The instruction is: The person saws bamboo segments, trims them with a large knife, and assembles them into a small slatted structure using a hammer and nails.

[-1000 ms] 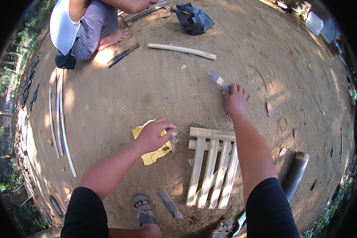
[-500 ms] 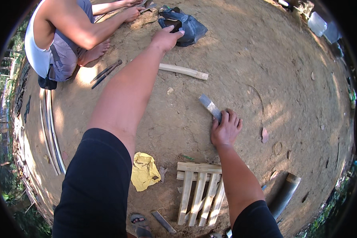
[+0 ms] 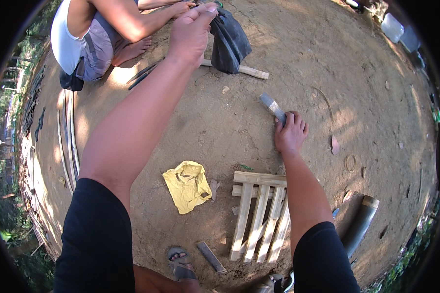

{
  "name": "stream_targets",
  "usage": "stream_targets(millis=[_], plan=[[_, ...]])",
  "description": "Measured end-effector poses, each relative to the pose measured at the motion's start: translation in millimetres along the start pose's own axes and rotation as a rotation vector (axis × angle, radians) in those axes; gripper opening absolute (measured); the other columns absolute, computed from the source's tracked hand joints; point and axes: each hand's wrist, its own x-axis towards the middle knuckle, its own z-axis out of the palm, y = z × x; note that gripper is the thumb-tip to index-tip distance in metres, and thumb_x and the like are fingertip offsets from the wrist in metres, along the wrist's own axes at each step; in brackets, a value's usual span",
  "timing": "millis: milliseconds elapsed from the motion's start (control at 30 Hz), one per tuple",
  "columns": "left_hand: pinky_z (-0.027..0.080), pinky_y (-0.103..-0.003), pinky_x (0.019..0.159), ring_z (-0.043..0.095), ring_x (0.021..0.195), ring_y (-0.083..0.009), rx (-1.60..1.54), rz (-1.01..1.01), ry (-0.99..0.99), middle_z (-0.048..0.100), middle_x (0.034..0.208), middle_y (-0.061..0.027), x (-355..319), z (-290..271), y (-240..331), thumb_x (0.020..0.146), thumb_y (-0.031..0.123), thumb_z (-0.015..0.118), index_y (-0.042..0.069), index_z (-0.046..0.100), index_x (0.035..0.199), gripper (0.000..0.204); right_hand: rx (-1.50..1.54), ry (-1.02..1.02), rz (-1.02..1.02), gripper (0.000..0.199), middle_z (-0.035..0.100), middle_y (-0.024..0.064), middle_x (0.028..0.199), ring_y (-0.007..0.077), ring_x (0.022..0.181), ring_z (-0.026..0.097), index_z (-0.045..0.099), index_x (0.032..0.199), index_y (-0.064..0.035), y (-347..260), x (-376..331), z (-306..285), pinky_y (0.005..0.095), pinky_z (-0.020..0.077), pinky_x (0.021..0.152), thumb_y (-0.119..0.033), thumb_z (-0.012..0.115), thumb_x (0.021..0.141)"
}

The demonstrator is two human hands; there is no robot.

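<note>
My left hand (image 3: 190, 36) is closed on the gathered top of a black plastic bag (image 3: 231, 46). The bag hangs at the far middle, in front of a pale wooden stick (image 3: 254, 72) and covering part of it. To the right, my right hand (image 3: 292, 133) is wrapped round one end of a short, flat grey piece (image 3: 273, 107), perhaps split bamboo; its other end points away from me to the left. Nearer to me, a slatted frame of pale strips (image 3: 259, 190) lies on the ground, partly behind my right forearm. Left of it is a crumpled yellow sheet (image 3: 188, 188).
Another person (image 3: 90, 41) squats at the far left beside dark tongs (image 3: 144, 73). Long thin strips (image 3: 68, 136) lie at the left. A dark bamboo tube (image 3: 362, 219) is at the near right. A short dark strip (image 3: 211, 257) lies beside my sandalled foot (image 3: 181, 261).
My left hand has lifted the black bag by its top, so that it now hangs down. The view has shifted; my right hand keeps its hold on the grey piece.
</note>
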Motion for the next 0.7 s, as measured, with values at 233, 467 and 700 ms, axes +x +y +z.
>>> stream_targets(millis=[233, 467, 700], plan=[[0.046, -0.041, 0.107, 0.059, 0.126, -0.021, 0.094, -0.238, -0.213, 0.065, 0.126, -0.0119, -100, -28, 120, 0.105, 0.03, 0.06, -0.002, 0.053, 0.139, 0.048, 0.498, -0.015, -0.043, 0.041, 0.054, 0.0219, 0.127, 0.0411, 0.116, 0.053, 0.047, 0.136, -0.0038, 23, -26, -61, 0.0498, 0.04, 0.104, -0.023, 0.059, 0.102], [0.051, -0.038, 0.103, 0.064, 0.119, -0.0219, 0.02, -0.205, -0.326, 0.065, 0.124, -0.0124, -189, -66, 181, 0.103, 0.026, 0.062, -0.004, 0.059, 0.133, 0.042, 0.752, -0.032, 0.111, 0.038, 0.051, 0.0175, 0.138, 0.0247, 0.127, 0.048, 0.038, 0.14, 0.0001, 10, -241, -161, 0.0408, 0.035, 0.111, -0.007, 0.044, 0.103], [0.048, -0.034, 0.1, 0.064, 0.108, -0.019, 0.552, -0.098, -0.181, 0.063, 0.115, -0.0083, -292, -123, 112, 0.094, 0.009, 0.072, -0.002, 0.068, 0.117, 0.026, 0.743, -0.436, 0.261, 0.019, 0.056, 0.008, 0.102, 0.0154, 0.092, 0.052, 0.051, 0.119, -0.0013, -35, -394, -187, 0.0331, 0.045, 0.085, -0.01, 0.05, 0.103]])
